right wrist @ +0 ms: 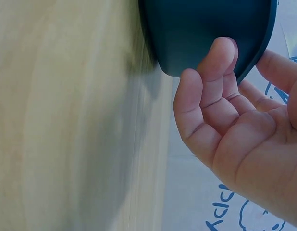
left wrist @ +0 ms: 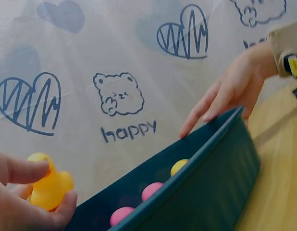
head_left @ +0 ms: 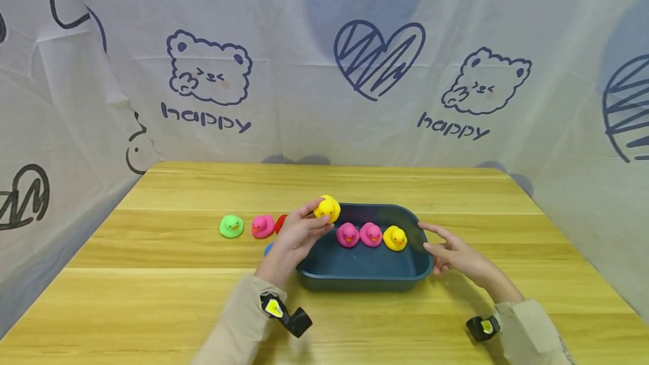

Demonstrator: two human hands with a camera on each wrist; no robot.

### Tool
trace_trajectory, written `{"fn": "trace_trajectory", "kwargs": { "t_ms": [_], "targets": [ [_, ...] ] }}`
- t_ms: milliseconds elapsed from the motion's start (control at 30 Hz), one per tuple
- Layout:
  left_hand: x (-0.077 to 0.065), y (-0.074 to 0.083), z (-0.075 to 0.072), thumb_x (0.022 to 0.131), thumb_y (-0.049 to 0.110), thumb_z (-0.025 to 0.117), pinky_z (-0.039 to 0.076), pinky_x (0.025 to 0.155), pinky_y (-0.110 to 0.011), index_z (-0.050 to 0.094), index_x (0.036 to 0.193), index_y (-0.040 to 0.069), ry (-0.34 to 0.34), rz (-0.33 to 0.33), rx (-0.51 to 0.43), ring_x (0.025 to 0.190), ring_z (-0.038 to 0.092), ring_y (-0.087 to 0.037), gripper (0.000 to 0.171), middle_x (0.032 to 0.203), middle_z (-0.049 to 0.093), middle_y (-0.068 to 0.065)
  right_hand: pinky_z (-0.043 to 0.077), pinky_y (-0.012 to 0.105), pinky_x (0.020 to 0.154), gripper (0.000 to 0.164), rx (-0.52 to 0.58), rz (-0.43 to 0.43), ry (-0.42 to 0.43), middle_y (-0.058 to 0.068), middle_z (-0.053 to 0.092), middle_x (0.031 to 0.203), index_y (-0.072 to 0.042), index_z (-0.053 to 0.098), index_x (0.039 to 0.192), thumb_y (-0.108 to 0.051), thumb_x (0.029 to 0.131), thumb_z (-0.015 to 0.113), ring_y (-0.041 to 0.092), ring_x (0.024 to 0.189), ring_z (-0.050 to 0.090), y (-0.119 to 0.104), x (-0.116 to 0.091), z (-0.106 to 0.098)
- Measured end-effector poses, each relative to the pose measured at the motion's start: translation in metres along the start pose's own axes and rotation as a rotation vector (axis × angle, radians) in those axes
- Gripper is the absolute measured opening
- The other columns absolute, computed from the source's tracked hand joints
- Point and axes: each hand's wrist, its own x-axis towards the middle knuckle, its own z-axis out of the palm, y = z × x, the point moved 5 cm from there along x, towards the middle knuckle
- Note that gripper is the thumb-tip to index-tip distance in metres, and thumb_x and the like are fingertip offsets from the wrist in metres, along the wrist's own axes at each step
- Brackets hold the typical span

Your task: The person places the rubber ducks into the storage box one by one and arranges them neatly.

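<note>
My left hand (head_left: pixel 299 234) pinches a yellow rubber duck (head_left: pixel 327 209) between thumb and fingers, raised over the left end of a dark teal bin (head_left: pixel 355 284). The same yellow duck (left wrist: pixel 48 185) shows close up in the left wrist view. Inside the bin sit two pink ducks (head_left: pixel 347 235) and another yellow duck (head_left: pixel 395 238), in a row. At the bin's right end, my right hand (head_left: pixel 458 258) touches the rim with index finger and thumb. Its other fingers (right wrist: pixel 189 103) are loosely bent beside the outer wall in the right wrist view.
Left of the bin, a green duck (head_left: pixel 231 226) and a pink duck (head_left: pixel 262 226) stand on the wooden table (head_left: pixel 167 297). A red thing (head_left: pixel 280 223) and a blue thing (head_left: pixel 268 249) are mostly hidden by my left hand. Behind hangs a printed cloth (head_left: pixel 289 100).
</note>
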Motion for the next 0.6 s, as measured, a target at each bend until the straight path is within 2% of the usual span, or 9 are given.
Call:
{"fn": "trace_trajectory", "kwargs": {
  "t_ms": [200,300,467,600],
  "targets": [
    [0.004,-0.012,0.000,0.085,-0.015,0.044,0.039,0.092,-0.035,0.038,0.133,-0.003,0.065,-0.052,-0.073,0.094,0.046,-0.026,0.050,0.123,0.040,-0.022,0.045,0.029,0.051,0.060,-0.003,-0.003,0.000,0.009,0.050,0.062,0.002,0.010,0.141,-0.018,0.095,0.044,0.021,0.054,0.055,0.000,0.000,0.000],
    [0.005,-0.016,0.000,0.085,-0.017,0.041,0.033,0.096,-0.038,0.037,0.133,-0.004,0.073,-0.063,-0.056,0.094,0.044,-0.026,0.050,0.123,0.039,-0.022,0.045,0.029,0.051,0.060,-0.009,0.000,0.001,0.009,0.050,0.062,0.002,0.010,0.141,-0.019,0.095,0.044,0.021,0.054,0.055,0.001,0.000,0.000],
    [0.006,-0.020,-0.002,0.083,-0.018,0.037,0.036,0.091,-0.033,0.035,0.133,-0.006,0.083,-0.088,0.011,0.091,0.044,-0.024,0.052,0.121,0.039,-0.021,0.045,0.029,0.052,0.059,-0.019,0.017,0.009,0.009,0.050,0.061,0.001,0.012,0.141,-0.019,0.095,0.044,0.022,0.054,0.055,0.002,0.001,-0.001],
    [0.006,-0.022,-0.003,0.083,-0.017,0.036,0.034,0.092,-0.036,0.030,0.135,-0.007,0.095,-0.118,0.039,0.098,0.042,-0.027,0.053,0.124,0.037,-0.022,0.045,0.029,0.052,0.058,-0.025,0.015,0.012,0.009,0.050,0.061,0.000,0.012,0.141,-0.018,0.095,0.043,0.023,0.054,0.055,0.003,0.001,-0.001]
  ]
}}
